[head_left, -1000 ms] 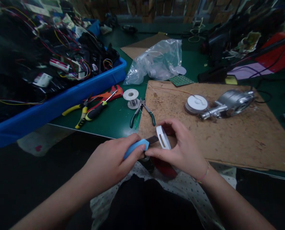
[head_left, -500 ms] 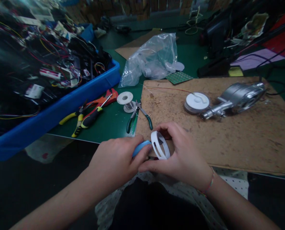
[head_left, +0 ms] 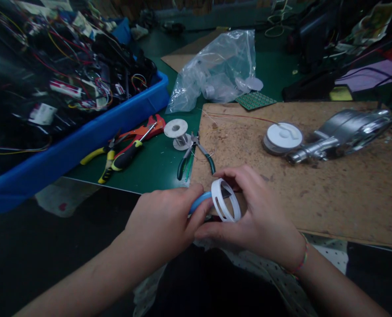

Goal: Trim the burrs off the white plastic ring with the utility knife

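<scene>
My left hand [head_left: 163, 224] grips a blue-handled knife [head_left: 199, 201] whose dark blade reaches into a white plastic ring [head_left: 225, 200]. My right hand [head_left: 258, 215] holds that slotted ring upright by its rim, thumb underneath and fingers over the top. Both hands meet at the near edge of a brown board [head_left: 331, 189] lying on the green table [head_left: 156, 163].
A blue bin [head_left: 83, 136] full of wires and black parts stands at the left. Yellow-and-red pliers [head_left: 126, 149], a solder spool [head_left: 177, 132] and green-handled cutters [head_left: 192, 156] lie beside it. A white spool [head_left: 281, 137], a silver metal part [head_left: 344, 134] and a plastic bag [head_left: 215, 75] lie farther back.
The ring has turned in my right hand so its open face shows more. Both hands have crept slightly right and the blade now sits inside the ring.
</scene>
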